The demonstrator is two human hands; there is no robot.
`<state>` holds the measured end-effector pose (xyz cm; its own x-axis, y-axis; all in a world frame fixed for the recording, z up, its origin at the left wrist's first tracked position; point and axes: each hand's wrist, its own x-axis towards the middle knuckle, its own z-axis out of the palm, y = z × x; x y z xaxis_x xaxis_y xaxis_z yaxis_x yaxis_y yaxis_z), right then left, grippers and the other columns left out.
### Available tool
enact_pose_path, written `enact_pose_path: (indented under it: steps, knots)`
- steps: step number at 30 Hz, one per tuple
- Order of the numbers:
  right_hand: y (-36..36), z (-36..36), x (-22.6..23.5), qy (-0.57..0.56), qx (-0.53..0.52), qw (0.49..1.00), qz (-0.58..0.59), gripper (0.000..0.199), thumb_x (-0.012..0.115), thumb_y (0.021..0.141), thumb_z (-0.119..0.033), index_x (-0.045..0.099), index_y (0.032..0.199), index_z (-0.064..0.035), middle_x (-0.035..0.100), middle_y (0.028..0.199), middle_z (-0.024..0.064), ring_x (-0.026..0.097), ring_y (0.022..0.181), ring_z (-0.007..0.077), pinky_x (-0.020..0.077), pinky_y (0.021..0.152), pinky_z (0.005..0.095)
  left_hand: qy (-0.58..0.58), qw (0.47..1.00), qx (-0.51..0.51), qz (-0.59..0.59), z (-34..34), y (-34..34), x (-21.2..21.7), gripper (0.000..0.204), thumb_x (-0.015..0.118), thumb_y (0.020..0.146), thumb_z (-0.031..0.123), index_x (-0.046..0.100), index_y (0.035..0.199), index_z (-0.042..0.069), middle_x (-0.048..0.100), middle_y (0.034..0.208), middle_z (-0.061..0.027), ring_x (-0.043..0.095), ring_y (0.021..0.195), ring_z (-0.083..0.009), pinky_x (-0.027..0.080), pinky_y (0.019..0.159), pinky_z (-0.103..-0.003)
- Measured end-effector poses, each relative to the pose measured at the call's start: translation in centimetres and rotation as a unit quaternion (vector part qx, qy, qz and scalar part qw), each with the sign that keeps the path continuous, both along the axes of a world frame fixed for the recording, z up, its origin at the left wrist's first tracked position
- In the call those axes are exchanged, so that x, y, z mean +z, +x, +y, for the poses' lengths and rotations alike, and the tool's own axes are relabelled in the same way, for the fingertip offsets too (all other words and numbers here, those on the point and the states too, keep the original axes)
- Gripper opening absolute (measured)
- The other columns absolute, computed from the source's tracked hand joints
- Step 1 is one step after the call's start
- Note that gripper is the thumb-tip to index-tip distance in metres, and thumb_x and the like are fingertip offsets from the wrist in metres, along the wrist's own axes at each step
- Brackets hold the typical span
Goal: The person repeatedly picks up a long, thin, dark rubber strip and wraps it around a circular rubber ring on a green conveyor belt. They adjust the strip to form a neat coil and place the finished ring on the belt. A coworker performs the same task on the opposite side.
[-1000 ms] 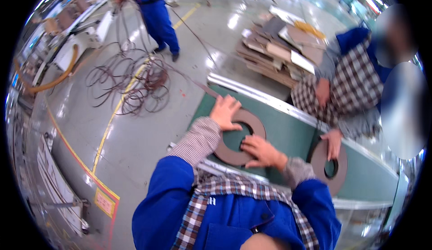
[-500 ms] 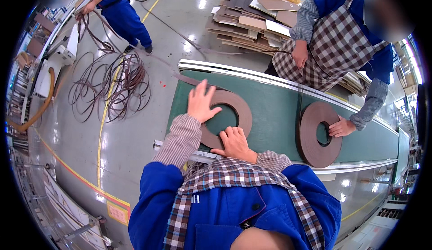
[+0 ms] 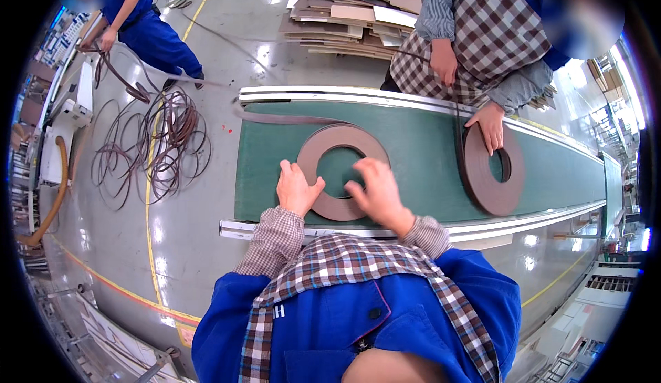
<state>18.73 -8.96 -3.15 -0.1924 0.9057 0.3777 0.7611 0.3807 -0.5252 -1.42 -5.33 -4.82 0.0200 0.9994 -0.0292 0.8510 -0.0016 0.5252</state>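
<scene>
A flat brown coil of edge-banding strip (image 3: 344,136) lies on the green conveyor belt (image 3: 420,166) before me. Its loose end (image 3: 275,116) runs off past the belt's left end. My left hand (image 3: 297,189) is at the coil's left outer edge, thumb and fingers apart. Over the coil's right side and central hole is my right hand (image 3: 379,193), slightly blurred, its fingers spread from the thumb. Whether it touches the coil, I cannot tell. Across the belt, a co-worker's hand (image 3: 488,127) rests on a second brown coil (image 3: 490,176), while their other hand (image 3: 444,61) holds the strip leading to it.
White metal rails (image 3: 310,95) edge the belt. Loose strip lies tangled in a heap (image 3: 155,142) on the floor at left. Behind it another person (image 3: 148,32) handles strip. A pile of boards (image 3: 351,14) stands beyond the belt.
My left hand has come nearer, from the coil's upper left to its left edge. My right hand has lifted and shifted right. The co-worker's hand has moved to the second coil's top.
</scene>
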Motion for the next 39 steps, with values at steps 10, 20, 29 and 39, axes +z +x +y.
enact_pose_path:
  steps: [10, 20, 29, 39]
  knots:
    - [1.3, 2.3, -0.4, -0.022, 0.064, 0.996, -0.062, 0.026, 0.071, 0.078, -0.018, 0.063, 0.101, -0.0073, 0.06, 0.102, 0.0086, 0.055, 0.095, 0.028, 0.0424, 0.081, 0.0403, 0.035, 0.978, -0.164, -0.124, 6.6, -3.4, 0.0, 0.055, 0.072, 0.079, 0.027, 0.056, 0.124, 0.001, 0.052, 0.123, -0.015, 0.055, 0.109, -0.0326, 0.045, 0.092, -0.04]
    - [-1.7, 0.4, 0.1, -0.166, 0.113, 0.976, -0.088, 0.028, 0.063, 0.087, -0.037, 0.065, 0.087, -0.0095, 0.067, 0.076, 0.0103, 0.065, 0.073, 0.0307, 0.047, 0.067, 0.0427, 0.184, 0.957, -0.199, -0.103, -5.5, -1.5, -0.2, 0.026, 0.072, 0.077, 0.015, 0.064, 0.099, 0.003, 0.058, 0.1, -0.0113, 0.056, 0.094, -0.0294, 0.044, 0.081, -0.041]
    - [-6.4, 2.0, -3.6, -0.192, -0.045, 0.973, 0.118, 0.02, 0.056, 0.091, -0.023, 0.057, 0.09, -0.0026, 0.066, 0.078, 0.0178, 0.065, 0.07, 0.0391, 0.0511, 0.064, 0.0474, 0.207, 0.963, -0.17, -0.032, -5.5, 0.2, -1.4, 0.06, 0.065, 0.076, 0.015, 0.048, 0.128, -0.007, 0.049, 0.131, -0.0204, 0.05, 0.106, -0.0348, 0.039, 0.092, -0.044]
    - [0.2, 0.2, -2.1, 0.045, 0.002, 0.999, 0.005, 0.022, 0.068, 0.08, -0.012, 0.06, 0.099, -0.0039, 0.061, 0.106, 0.0102, 0.057, 0.105, 0.0307, 0.0427, 0.09, 0.0439, 0.157, 0.977, -0.14, 0.019, -4.6, 1.0, -3.0, 0.041, 0.058, 0.082, 0.025, 0.06, 0.118, 0.005, 0.045, 0.143, -0.0095, 0.029, 0.138, -0.0343, 0.01, 0.11, -0.065]
